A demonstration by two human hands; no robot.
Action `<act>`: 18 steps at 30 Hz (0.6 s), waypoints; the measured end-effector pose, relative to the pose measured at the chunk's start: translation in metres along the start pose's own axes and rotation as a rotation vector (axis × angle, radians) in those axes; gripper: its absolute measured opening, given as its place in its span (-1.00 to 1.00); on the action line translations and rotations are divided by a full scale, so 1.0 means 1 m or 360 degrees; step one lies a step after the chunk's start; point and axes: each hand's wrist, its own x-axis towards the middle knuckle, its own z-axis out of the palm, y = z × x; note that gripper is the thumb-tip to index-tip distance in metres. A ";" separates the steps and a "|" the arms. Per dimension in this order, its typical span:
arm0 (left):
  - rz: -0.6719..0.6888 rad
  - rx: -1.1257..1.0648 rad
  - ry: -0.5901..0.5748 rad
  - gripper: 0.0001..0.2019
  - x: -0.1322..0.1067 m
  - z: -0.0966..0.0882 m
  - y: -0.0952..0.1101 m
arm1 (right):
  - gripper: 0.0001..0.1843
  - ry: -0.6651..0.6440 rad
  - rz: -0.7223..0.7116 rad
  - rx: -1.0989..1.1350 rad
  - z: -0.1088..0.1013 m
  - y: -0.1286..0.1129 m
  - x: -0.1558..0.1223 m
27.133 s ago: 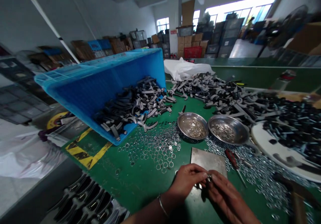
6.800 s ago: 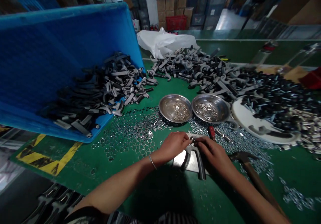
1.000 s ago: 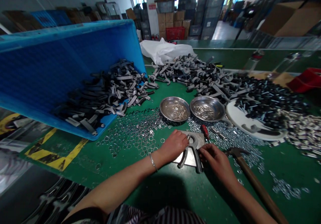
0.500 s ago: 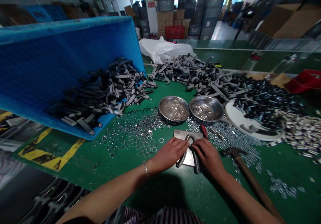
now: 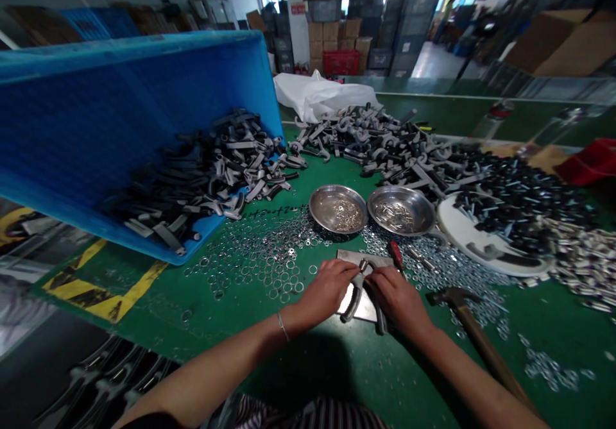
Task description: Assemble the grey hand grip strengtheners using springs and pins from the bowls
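Note:
My left hand (image 5: 328, 288) and my right hand (image 5: 395, 295) both close on a grey two-handled plier-like part (image 5: 360, 288). The part lies on a small square metal plate (image 5: 347, 257) on the green table (image 5: 269, 345). Its two handles point toward me, one under each hand, and the pivot end with a small metal piece shows between my fingertips. My left wrist wears a thin bracelet.
Two steel bowls (image 5: 338, 208) (image 5: 402, 210) of small metal parts sit beyond the plate. A tilted blue crate (image 5: 120, 115) spills grey handles at the left. Loose rings (image 5: 262, 259) lie scattered. A hammer (image 5: 476, 336) and red-handled tool (image 5: 396, 254) lie to the right, near a white tray (image 5: 486, 246).
My right hand has come in from the right and closed on the part's right handle. Both hands have stayed on the part over the plate.

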 end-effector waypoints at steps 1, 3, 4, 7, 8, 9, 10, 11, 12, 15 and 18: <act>-0.0014 0.0020 0.0050 -0.67 0.006 -0.007 -0.005 | -0.74 -0.0059 -0.0037 -0.0050 -0.002 0.000 -0.001; -0.0044 0.0093 0.0144 -0.71 0.022 -0.023 -0.018 | -0.70 -0.0165 -0.0116 -0.0132 -0.007 0.002 -0.004; -0.0057 0.0142 0.0169 -0.73 0.033 -0.031 -0.026 | -0.67 -0.0192 -0.0151 -0.0163 -0.009 0.002 -0.006; -0.0144 0.0333 0.0105 -0.74 0.069 -0.052 -0.048 | -0.56 -0.0236 -0.0272 -0.0302 -0.014 0.004 -0.011; -0.0190 0.0403 0.0027 -0.74 0.082 -0.056 -0.054 | -0.53 -0.0255 -0.0307 -0.0349 -0.015 0.004 -0.012; -0.0232 0.0463 -0.0062 -0.73 0.094 -0.058 -0.059 | -0.50 -0.0278 -0.0338 -0.0387 -0.015 0.003 -0.014; -0.0264 0.0506 -0.0155 -0.73 0.104 -0.059 -0.063 | -0.46 -0.0307 -0.0362 -0.0416 -0.016 0.003 -0.015; -0.0289 0.0533 -0.0236 -0.73 0.114 -0.058 -0.066 | -0.43 -0.0335 -0.0378 -0.0436 -0.016 0.002 -0.017; -0.0309 0.0546 -0.0301 -0.74 0.122 -0.055 -0.068 | -0.41 -0.0362 -0.0385 -0.0454 -0.016 0.002 -0.018; -0.0389 0.0561 -0.0422 -0.78 0.140 -0.046 -0.071 | -0.36 -0.0406 -0.0366 -0.0513 -0.016 0.000 -0.023; -0.0481 0.0585 -0.0495 -0.80 0.149 -0.038 -0.071 | -0.28 -0.0374 -0.0293 -0.0526 -0.015 -0.001 -0.028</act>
